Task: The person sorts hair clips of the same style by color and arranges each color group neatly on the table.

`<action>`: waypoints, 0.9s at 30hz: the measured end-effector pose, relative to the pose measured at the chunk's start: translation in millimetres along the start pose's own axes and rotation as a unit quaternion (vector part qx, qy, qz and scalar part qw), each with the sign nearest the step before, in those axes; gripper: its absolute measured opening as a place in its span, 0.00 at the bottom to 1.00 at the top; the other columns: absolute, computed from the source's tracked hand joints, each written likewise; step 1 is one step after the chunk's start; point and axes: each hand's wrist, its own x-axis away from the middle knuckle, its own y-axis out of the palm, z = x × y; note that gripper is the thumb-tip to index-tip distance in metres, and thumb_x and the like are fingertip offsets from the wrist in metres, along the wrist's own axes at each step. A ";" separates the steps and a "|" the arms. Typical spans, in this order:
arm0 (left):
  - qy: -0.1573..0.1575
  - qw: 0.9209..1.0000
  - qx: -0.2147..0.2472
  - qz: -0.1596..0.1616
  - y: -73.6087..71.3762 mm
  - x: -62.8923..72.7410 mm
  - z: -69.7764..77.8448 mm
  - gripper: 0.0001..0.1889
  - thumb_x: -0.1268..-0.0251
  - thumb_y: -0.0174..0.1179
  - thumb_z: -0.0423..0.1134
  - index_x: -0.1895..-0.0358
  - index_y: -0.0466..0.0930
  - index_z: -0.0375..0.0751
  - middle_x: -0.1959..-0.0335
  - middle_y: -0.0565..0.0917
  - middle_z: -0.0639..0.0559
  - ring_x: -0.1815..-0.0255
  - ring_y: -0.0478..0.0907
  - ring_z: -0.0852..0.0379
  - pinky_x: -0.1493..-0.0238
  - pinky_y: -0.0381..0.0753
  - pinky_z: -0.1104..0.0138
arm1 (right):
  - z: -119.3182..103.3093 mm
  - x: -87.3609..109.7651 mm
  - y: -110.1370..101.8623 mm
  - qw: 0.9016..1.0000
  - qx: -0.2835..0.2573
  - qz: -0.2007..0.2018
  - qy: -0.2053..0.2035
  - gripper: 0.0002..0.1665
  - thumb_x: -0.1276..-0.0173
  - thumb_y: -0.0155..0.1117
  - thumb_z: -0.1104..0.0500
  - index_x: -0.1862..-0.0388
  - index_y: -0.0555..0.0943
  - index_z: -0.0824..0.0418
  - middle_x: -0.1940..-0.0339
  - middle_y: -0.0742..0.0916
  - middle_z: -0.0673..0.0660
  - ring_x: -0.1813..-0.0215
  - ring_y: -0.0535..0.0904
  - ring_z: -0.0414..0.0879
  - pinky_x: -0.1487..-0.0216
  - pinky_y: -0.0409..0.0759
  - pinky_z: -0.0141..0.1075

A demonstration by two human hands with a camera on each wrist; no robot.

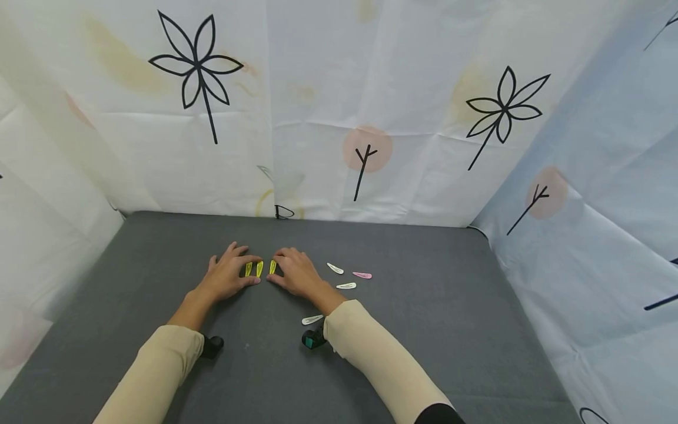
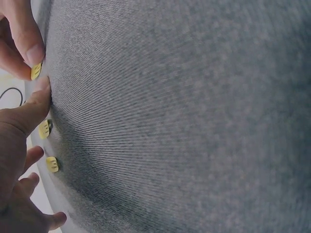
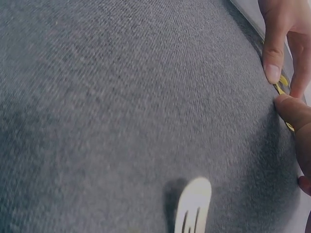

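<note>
Extends both sleeved forearms [image 1: 392,359] over the counter [image 1: 424,318]; holds left grip [image 1: 226,275] and right grip [image 1: 298,272] close together toward the counter's far edge, pinching between thumb and index finger, with other left fingers [image 1: 231,248] spread.

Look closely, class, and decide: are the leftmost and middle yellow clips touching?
Apart: the head view shows a strip of grey table between the leftmost yellow clip and the middle yellow clip.

From the head, a forward, downward view of a table [image 1: 254,383]; close, low wrist views share yellow clips [image 2: 44,129].
</note>
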 end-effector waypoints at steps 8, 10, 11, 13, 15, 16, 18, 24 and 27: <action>0.000 1.000 -0.002 -0.003 0.1 -0.7 0.7 0.26 0.40 0.71 0.45 0.39 0.81 0.43 0.29 0.65 0.30 0.24 0.47 0.28 0.40 0.45 0.24 | -1.1 -2.5 5.4 1.000 -0.023 -0.001 0.016 0.29 0.30 0.63 0.39 0.37 0.81 0.54 0.39 0.81 0.51 0.39 0.76 0.46 0.43 0.75 0.42; 0.001 1.000 -0.003 -0.003 0.4 -1.3 0.9 0.26 0.40 0.71 0.45 0.39 0.81 0.43 0.29 0.66 0.30 0.24 0.48 0.28 0.40 0.46 0.23 | -0.8 -2.5 5.3 0.999 -0.030 -0.005 0.022 0.30 0.30 0.64 0.39 0.37 0.80 0.54 0.38 0.81 0.51 0.38 0.75 0.46 0.42 0.75 0.42; 0.002 1.000 -0.004 -0.002 0.5 -1.5 1.0 0.26 0.40 0.71 0.45 0.39 0.81 0.43 0.29 0.66 0.30 0.24 0.48 0.28 0.40 0.46 0.23 | -0.6 -2.5 4.9 0.999 -0.032 -0.008 0.024 0.31 0.31 0.64 0.39 0.36 0.80 0.54 0.38 0.81 0.51 0.38 0.75 0.46 0.42 0.74 0.42; 0.001 1.000 -0.005 -0.003 0.8 -1.8 0.9 0.26 0.40 0.71 0.45 0.39 0.80 0.43 0.29 0.66 0.30 0.24 0.48 0.28 0.40 0.46 0.23 | 0.1 -2.3 3.6 0.999 -0.036 -0.015 0.025 0.33 0.31 0.64 0.39 0.34 0.78 0.55 0.37 0.80 0.51 0.37 0.75 0.46 0.41 0.74 0.43; -0.001 1.000 -0.007 -0.003 1.4 -1.9 0.4 0.26 0.40 0.71 0.45 0.39 0.80 0.43 0.29 0.66 0.30 0.24 0.48 0.28 0.40 0.46 0.23 | 1.7 -1.4 1.7 0.998 -0.045 -0.024 0.024 0.35 0.31 0.63 0.39 0.32 0.76 0.56 0.35 0.79 0.52 0.35 0.74 0.47 0.39 0.74 0.44; -0.002 1.000 -0.008 -0.004 1.8 -1.8 0.0 0.26 0.40 0.71 0.45 0.38 0.80 0.43 0.29 0.66 0.30 0.24 0.48 0.28 0.40 0.46 0.23 | 3.1 -0.4 0.4 0.998 -0.050 -0.027 0.023 0.36 0.31 0.63 0.39 0.31 0.75 0.56 0.34 0.78 0.53 0.34 0.74 0.47 0.38 0.73 0.45; -0.003 1.000 -0.008 -0.006 2.3 -1.8 -0.5 0.26 0.40 0.71 0.46 0.38 0.80 0.43 0.29 0.66 0.30 0.24 0.48 0.28 0.40 0.45 0.23 | 7.6 2.2 -3.3 0.997 -0.061 -0.032 0.020 0.37 0.31 0.64 0.39 0.29 0.73 0.57 0.33 0.77 0.53 0.33 0.73 0.48 0.37 0.73 0.45; -0.001 1.000 0.002 -0.008 3.0 -3.7 -2.5 0.27 0.40 0.71 0.46 0.38 0.80 0.44 0.29 0.65 0.31 0.23 0.47 0.29 0.39 0.43 0.24 | 35.5 22.1 -22.6 0.997 -0.071 -0.032 0.001 0.35 0.31 0.66 0.41 0.31 0.75 0.56 0.34 0.78 0.54 0.32 0.73 0.49 0.36 0.71 0.47; -0.002 1.000 0.006 -0.006 2.2 -4.0 -3.3 0.27 0.40 0.71 0.47 0.38 0.80 0.45 0.28 0.65 0.32 0.23 0.46 0.30 0.39 0.43 0.24 | 55.2 39.5 -30.5 0.997 -0.071 -0.023 -0.014 0.33 0.31 0.66 0.43 0.32 0.76 0.57 0.35 0.79 0.55 0.33 0.73 0.50 0.35 0.70 0.49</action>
